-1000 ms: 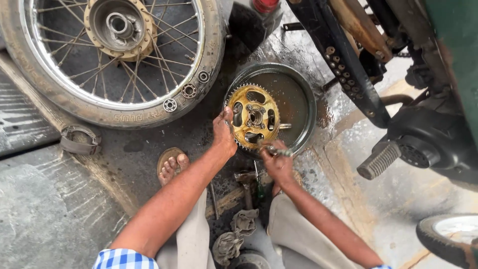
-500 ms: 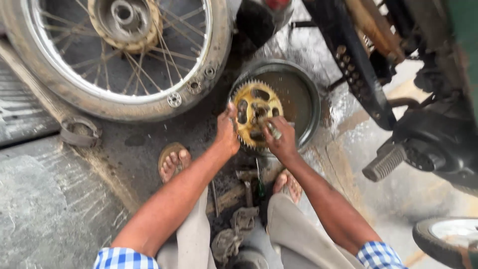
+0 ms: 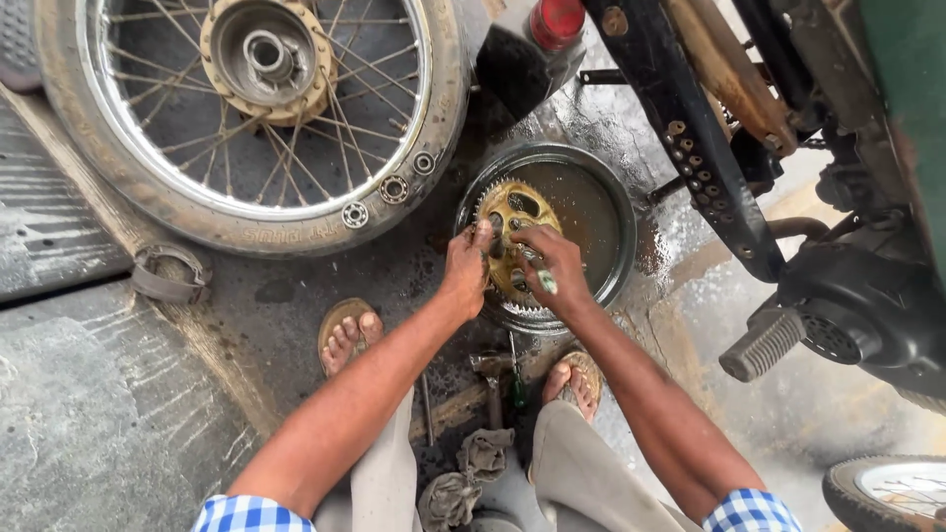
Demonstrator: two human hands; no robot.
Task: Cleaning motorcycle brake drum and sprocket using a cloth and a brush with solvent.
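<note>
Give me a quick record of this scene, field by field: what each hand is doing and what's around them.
left hand: grips the rim of the gold sprocket
right hand: on the sprocket, holding a small brush
sprocket: tilted over the round metal pan
spoked wheel: lying flat, upper left
bearings: beside the tyre
motorcycle frame: right

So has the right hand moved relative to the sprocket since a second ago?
Yes. The right hand has shifted from the sprocket's lower right edge up onto its face, nearer the left hand, inside the round pan.
</note>
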